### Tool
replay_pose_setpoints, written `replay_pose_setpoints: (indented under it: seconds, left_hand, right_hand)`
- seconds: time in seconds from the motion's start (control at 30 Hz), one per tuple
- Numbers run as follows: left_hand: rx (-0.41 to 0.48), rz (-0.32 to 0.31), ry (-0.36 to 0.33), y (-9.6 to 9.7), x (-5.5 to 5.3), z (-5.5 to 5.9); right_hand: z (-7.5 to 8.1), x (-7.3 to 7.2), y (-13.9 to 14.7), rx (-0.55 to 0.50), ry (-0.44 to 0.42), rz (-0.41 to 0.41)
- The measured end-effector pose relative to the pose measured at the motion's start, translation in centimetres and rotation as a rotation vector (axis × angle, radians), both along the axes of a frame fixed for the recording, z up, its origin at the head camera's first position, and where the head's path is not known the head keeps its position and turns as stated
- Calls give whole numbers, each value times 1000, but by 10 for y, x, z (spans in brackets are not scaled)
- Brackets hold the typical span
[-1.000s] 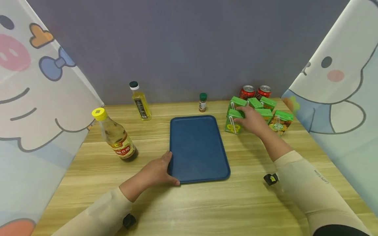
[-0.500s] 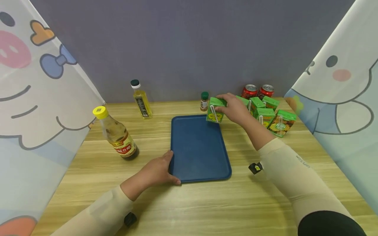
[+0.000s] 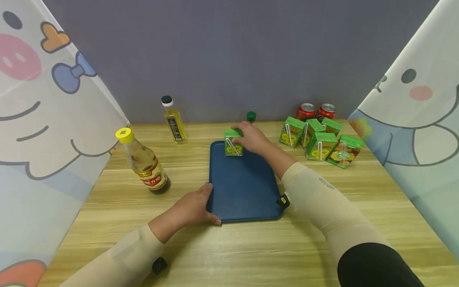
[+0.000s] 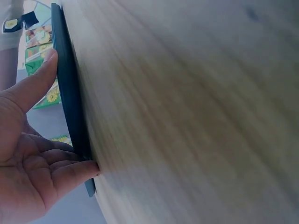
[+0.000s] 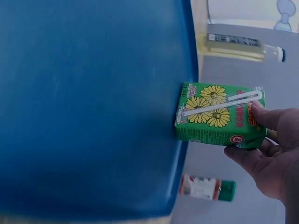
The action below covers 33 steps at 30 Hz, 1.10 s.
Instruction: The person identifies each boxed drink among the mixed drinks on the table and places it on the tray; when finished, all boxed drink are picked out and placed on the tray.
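My left hand [image 3: 193, 206] holds the near-left corner of a dark blue tray [image 3: 244, 191], thumb at the near edge and fingers along the left side. In the left wrist view, that hand's thumb and fingers [image 4: 74, 175] touch the rim of the tray [image 4: 70, 88]. My right hand [image 3: 251, 137] grips a green drink carton [image 3: 234, 144] with yellow flowers and a white straw, at the tray's far end. In the right wrist view, thumb and fingers pinch the top of the carton [image 5: 219, 112], whose base is at the tray's far-edge area. Whether it touches the tray is unclear.
Several green drink cartons [image 3: 320, 146] stand at right before two red cans [image 3: 306, 111]. A green-capped spice jar [image 3: 251, 116] is partly hidden behind the right hand. An oil bottle [image 3: 175, 123] and a yellow-capped dark sauce bottle [image 3: 148, 169] stand at left.
My right hand has taken a carton from the group at right and carried it left to the tray's far end. My left hand stays at the tray corner.
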<state>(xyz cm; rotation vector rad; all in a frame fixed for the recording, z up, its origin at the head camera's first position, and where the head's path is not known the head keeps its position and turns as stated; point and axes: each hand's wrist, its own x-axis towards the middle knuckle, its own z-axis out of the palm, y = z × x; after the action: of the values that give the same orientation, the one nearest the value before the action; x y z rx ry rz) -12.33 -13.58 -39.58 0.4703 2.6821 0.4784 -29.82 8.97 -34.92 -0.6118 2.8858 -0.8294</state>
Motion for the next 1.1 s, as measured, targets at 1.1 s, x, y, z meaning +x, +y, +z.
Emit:
replay_pose_setpoints:
  seconds: [1.1]
  left_hand:
    - [-30,-21,-17,-1,-4,0]
  right_hand:
    - [43,-13,69,-67,7,-76]
